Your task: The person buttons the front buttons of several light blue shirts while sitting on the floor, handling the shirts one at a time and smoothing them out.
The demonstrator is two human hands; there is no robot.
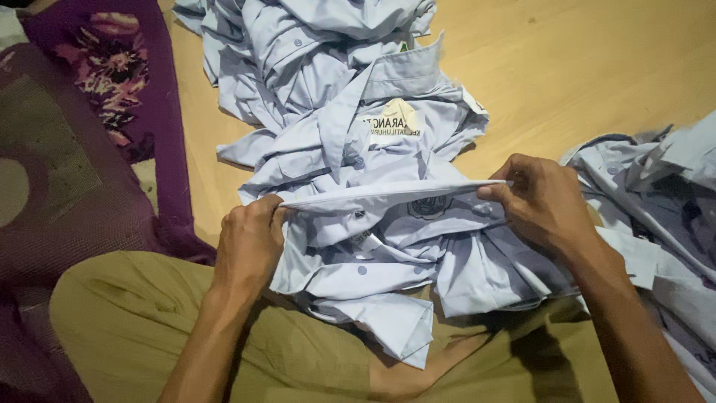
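Both hands are up on one garment, and the grip is tight. Left hand [250, 239] is curled shut, fingers bunched around the near end of a pale blue shirt collar [388, 194], knuckles facing the camera. Right hand [541, 200] pinches the far end of that same collar between thumb and fingertips, so the collar is drawn out straight and flat between the two, edge-on to the view.

Below the collar hangs the rest of the pale blue uniform shirt [388, 261], crumpled across the person's lap over olive-green trousers [127, 321]. Small blue buttons show down its front, and a dark round embroidered badge [429, 207] sits just under the stretched collar, partly hidden in the folds.

Beyond the hands, a heap of matching shirts [328, 82] runs up to the top edge on the wooden floor [582, 67]. Resting on that heap is a cream, roughly house-shaped patch [397, 119] with dark lettering, right above the collar's middle. Another pile of the same shirts [664, 194] lies to the right, touching the right forearm. Off to the left lies a purple floral rug [112, 82].
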